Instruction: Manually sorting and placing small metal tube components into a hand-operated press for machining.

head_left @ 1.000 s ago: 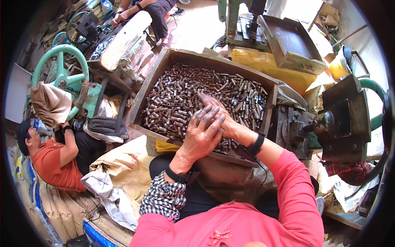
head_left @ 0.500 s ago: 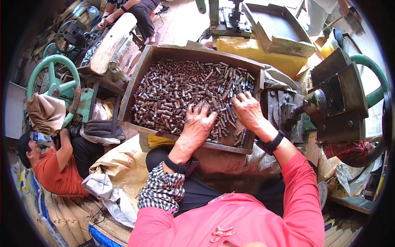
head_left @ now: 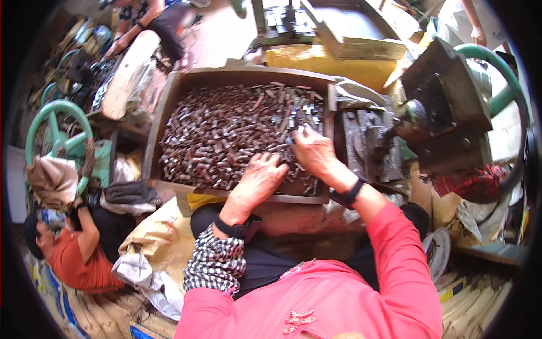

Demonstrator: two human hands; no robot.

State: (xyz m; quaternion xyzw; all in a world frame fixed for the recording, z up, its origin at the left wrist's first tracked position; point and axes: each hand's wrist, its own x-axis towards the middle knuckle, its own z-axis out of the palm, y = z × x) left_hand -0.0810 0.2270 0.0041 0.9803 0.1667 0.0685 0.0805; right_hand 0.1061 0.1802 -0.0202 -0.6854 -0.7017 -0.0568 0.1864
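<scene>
A shallow wooden tray (head_left: 155, 133) in front of me is heaped with small brownish metal tubes (head_left: 217, 133). Brighter, slimmer metal pieces (head_left: 293, 107) lie toward its right end. Over the near middle of the pile is my left hand (head_left: 259, 178), its fingers bent but apart, their tips down among the tubes. Just right of it, my right hand (head_left: 316, 152) curls its fingers around a small metal piece (head_left: 289, 139); blur and the fingers hide most of it.
A dark machine with a green handwheel (head_left: 502, 101) stands right of the tray. At left, another green wheel (head_left: 84, 135) rises above a person in orange (head_left: 84, 257). A metal tray (head_left: 353, 28) sits beyond, above a yellow sack (head_left: 327, 62). Other people are at the far left and right.
The view has shifted, so the tray sits farther left in the picture. My right hand has moved nearer to my left, away from the tray's right wall, and its fingers have curled in.
</scene>
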